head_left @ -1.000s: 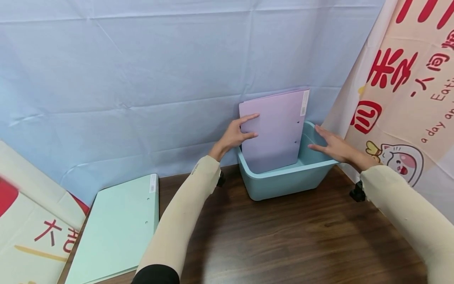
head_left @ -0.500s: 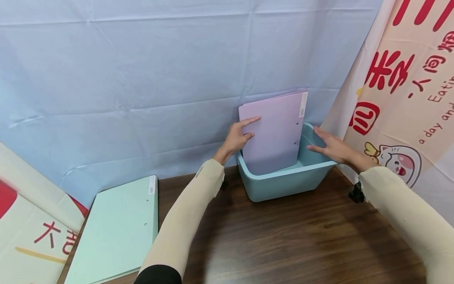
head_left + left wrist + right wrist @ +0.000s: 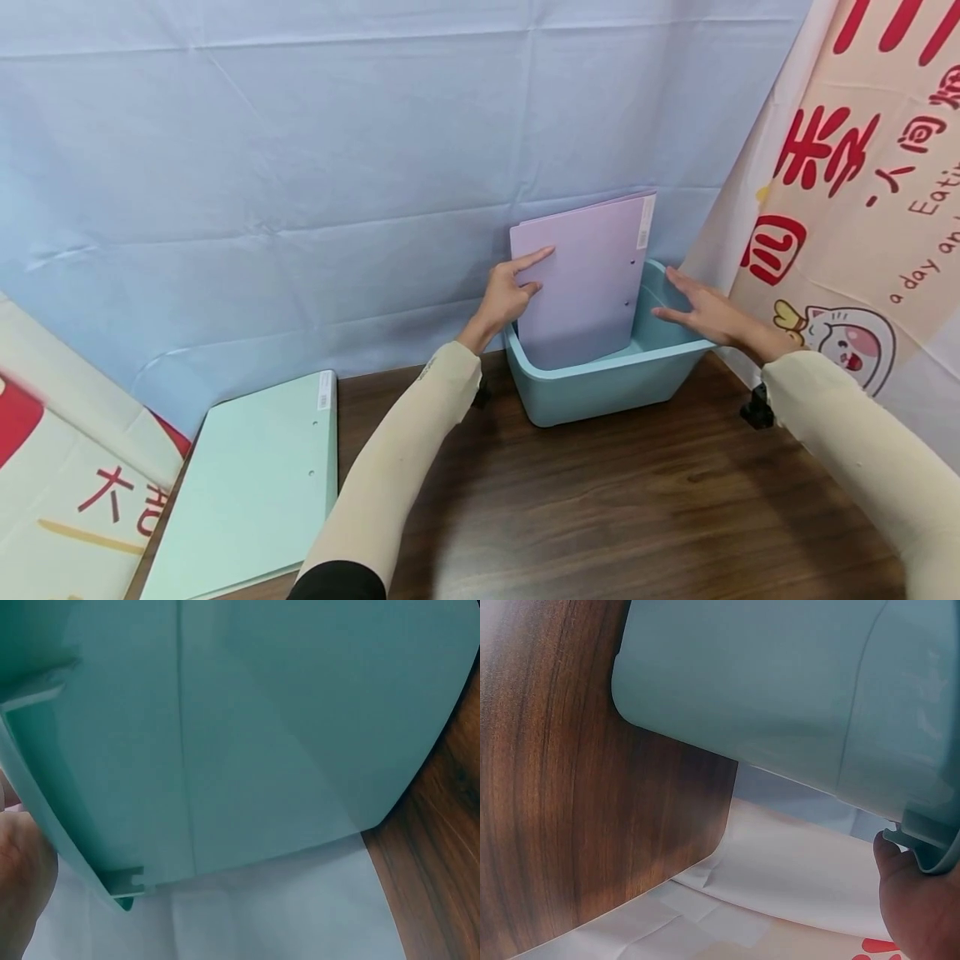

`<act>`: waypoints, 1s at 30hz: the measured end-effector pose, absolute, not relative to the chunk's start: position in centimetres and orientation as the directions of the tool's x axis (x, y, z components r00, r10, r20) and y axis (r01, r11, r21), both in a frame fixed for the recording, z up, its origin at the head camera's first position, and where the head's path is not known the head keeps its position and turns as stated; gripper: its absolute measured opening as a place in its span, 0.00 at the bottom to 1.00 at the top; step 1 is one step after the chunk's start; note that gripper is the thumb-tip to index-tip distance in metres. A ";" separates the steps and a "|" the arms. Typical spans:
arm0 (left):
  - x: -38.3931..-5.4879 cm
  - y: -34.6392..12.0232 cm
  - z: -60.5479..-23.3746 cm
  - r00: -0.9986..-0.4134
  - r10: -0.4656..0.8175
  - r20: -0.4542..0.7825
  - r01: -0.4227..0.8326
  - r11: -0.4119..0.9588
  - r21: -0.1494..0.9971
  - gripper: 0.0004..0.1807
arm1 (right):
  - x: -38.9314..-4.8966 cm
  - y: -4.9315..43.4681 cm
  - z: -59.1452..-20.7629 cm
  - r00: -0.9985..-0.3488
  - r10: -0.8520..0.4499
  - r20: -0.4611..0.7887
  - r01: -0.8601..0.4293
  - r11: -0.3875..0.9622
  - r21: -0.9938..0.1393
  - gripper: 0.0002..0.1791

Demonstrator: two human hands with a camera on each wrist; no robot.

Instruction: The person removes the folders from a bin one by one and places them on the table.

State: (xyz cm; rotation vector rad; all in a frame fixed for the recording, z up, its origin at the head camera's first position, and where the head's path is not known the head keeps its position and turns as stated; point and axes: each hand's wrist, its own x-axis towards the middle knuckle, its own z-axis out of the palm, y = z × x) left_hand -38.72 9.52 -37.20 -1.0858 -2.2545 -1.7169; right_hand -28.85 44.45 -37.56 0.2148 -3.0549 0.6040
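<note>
Right now I have the purple folder (image 3: pixel 581 317) upright in the blue tub (image 3: pixel 600 393), leaning back a little at the tub's left end, with a second purple edge showing behind its top and a white label (image 3: pixel 645 222) at its upper right corner, too small to read. The left hand (image 3: pixel 501 296) is at the folder's left edge, index finger straight across the front cover and thumb out beside it; its other fingers are hidden from me, so I cannot tell whether it grips anything. The right hand (image 3: pixel 712 315) holds the tub's rim at the opposite end, thumb and index finger spread on the inner side, and from the right wrist I see fingertips tucked against the rim's underside. Under the tub runs a dark brown wooden table (image 3: pixel 645 500), its grain streaky, with a soft sheen toward the near edge. Well apart on the left, a pale green folder (image 3: pixel 247 483) lies flat, its label up at the far corner. Behind everything I get a light blue cloth (image 3: pixel 337 150), creased in a grid of fold lines and meeting the table's back edge. A printed cloth (image 3: pixel 847 242) with red characters and a cartoon cat closes the right side; another patterned cloth (image 3: pixel 82 450) slants down at the left.
</note>
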 end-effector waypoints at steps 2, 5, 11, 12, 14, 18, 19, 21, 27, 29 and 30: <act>-38.6 9.5 -37.2 -0.735 0.457 0.500 0.604 0.109 0.789 0.37 | -28.8 44.4 -37.5 -0.991 -0.128 0.043 -0.135 0.913 -0.384 0.54; -38.4 9.6 -37.0 -0.723 0.442 0.531 0.627 0.097 0.773 0.37 | -28.8 44.3 -37.4 -0.991 -0.124 0.043 -0.131 0.909 -0.395 0.53; -38.0 9.6 -36.7 -0.713 0.402 0.575 0.642 0.042 0.766 0.37 | -29.0 44.3 -37.3 -0.991 -0.130 0.041 -0.136 0.909 -0.393 0.53; -37.9 9.6 -36.6 -0.714 0.392 0.580 0.643 0.037 0.765 0.37 | -29.0 44.3 -37.4 -0.990 -0.132 0.044 -0.138 0.909 -0.392 0.53; -37.7 9.6 -36.5 -0.716 0.372 0.591 0.645 0.028 0.763 0.37 | -29.1 44.3 -37.4 -0.990 -0.134 0.049 -0.143 0.910 -0.390 0.53; -36.8 9.5 -35.8 -0.715 0.331 0.616 0.657 0.016 0.754 0.36 | -29.0 44.4 -37.4 -0.990 -0.134 0.052 -0.144 0.908 -0.393 0.53; -36.4 9.4 -35.5 -0.716 0.323 0.620 0.657 0.011 0.754 0.35 | -29.0 44.4 -37.4 -0.990 -0.133 0.050 -0.142 0.908 -0.394 0.53; -35.5 9.1 -34.8 -0.714 0.305 0.630 0.661 -0.001 0.750 0.34 | -28.9 44.5 -37.4 -0.991 -0.129 0.043 -0.136 0.908 -0.397 0.54; -33.8 8.1 -33.4 -0.720 0.253 0.646 0.660 -0.040 0.751 0.33 | -29.0 44.5 -37.5 -0.992 -0.125 0.033 -0.128 0.907 -0.400 0.54; -33.5 7.7 -33.0 -0.713 0.236 0.660 0.667 -0.063 0.743 0.33 | -29.1 44.4 -37.5 -0.992 -0.122 0.028 -0.123 0.907 -0.403 0.54; -33.4 7.5 -32.8 -0.708 0.226 0.669 0.673 -0.071 0.736 0.32 | -29.2 44.4 -37.5 -0.992 -0.121 0.025 -0.121 0.907 -0.405 0.54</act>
